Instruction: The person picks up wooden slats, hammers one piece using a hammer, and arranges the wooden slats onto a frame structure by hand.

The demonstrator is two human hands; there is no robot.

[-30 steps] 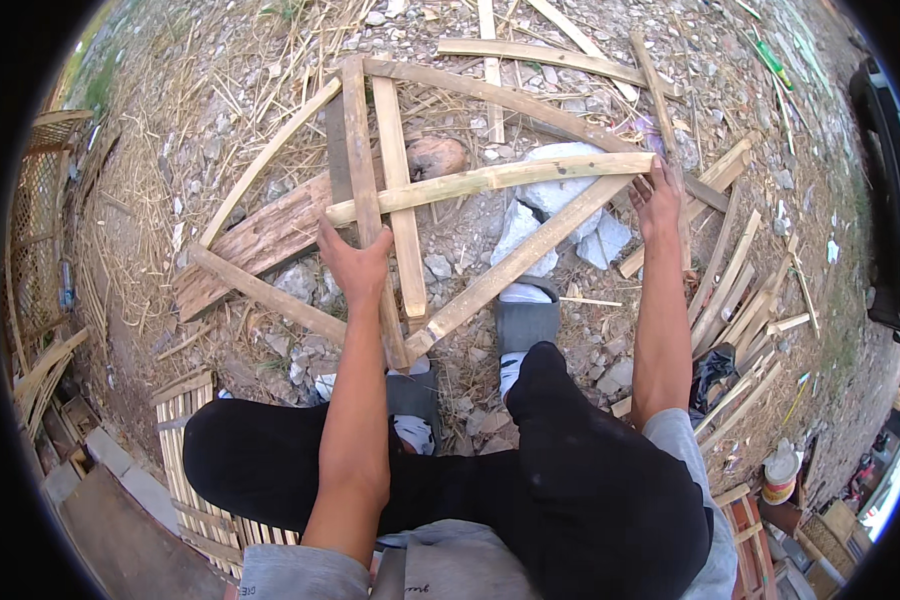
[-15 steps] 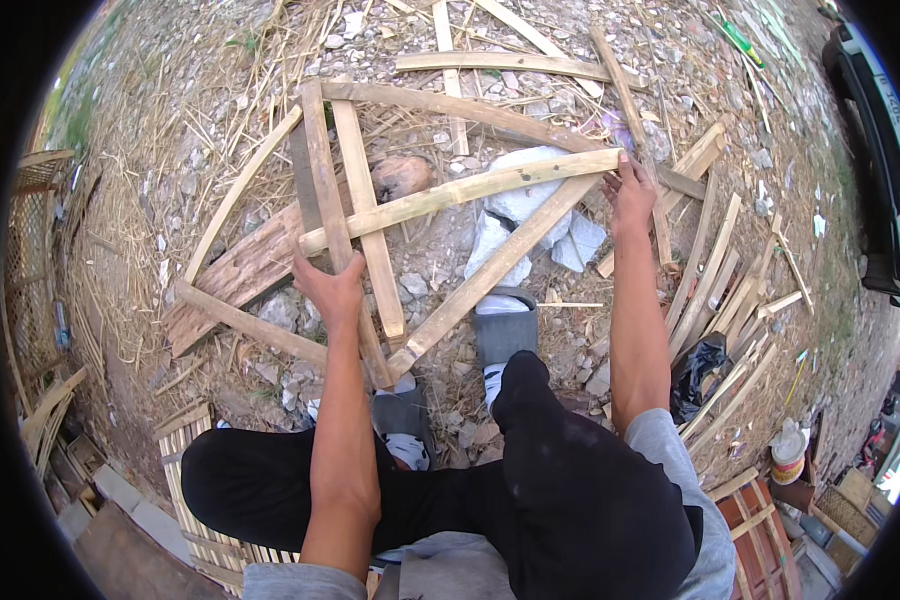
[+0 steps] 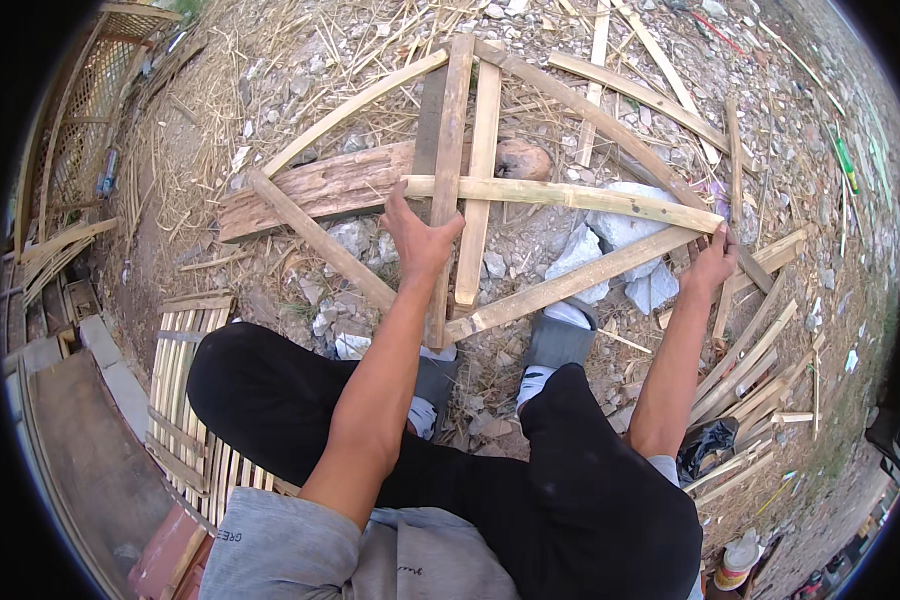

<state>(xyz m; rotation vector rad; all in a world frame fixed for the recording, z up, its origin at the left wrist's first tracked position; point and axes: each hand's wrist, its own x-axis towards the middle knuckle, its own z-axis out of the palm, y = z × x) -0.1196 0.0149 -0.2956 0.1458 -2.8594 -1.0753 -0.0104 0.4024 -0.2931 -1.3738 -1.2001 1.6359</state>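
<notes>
A pale bamboo slat (image 3: pixel 560 194) lies crosswise over a frame of wooden slats. My left hand (image 3: pixel 420 238) is closed at its left end, with the thumb against an upright slat (image 3: pixel 452 140) that the pale slat crosses. Pinched in my right hand (image 3: pixel 708 265) is the right end, where it meets a lower diagonal slat (image 3: pixel 580 275) and comes close to an upper diagonal slat (image 3: pixel 600 115). Beside the upright stands a second, paler upright slat (image 3: pixel 479 170). Two more slats (image 3: pixel 320 240) (image 3: pixel 355 108) slant out on the left.
Under the frame lie a weathered log (image 3: pixel 310 190) and white rock chunks (image 3: pixel 625 225). Loose slats (image 3: pixel 745 370) and a black plastic bag (image 3: pixel 705 440) lie on the right. A slatted panel (image 3: pixel 185 370) is at the left by my knee. My sandalled feet (image 3: pixel 560 335) are just below the frame.
The view has turned, so the scene appears tilted and shifted to the right. Both hands keep their places at the ends of the pale slat.
</notes>
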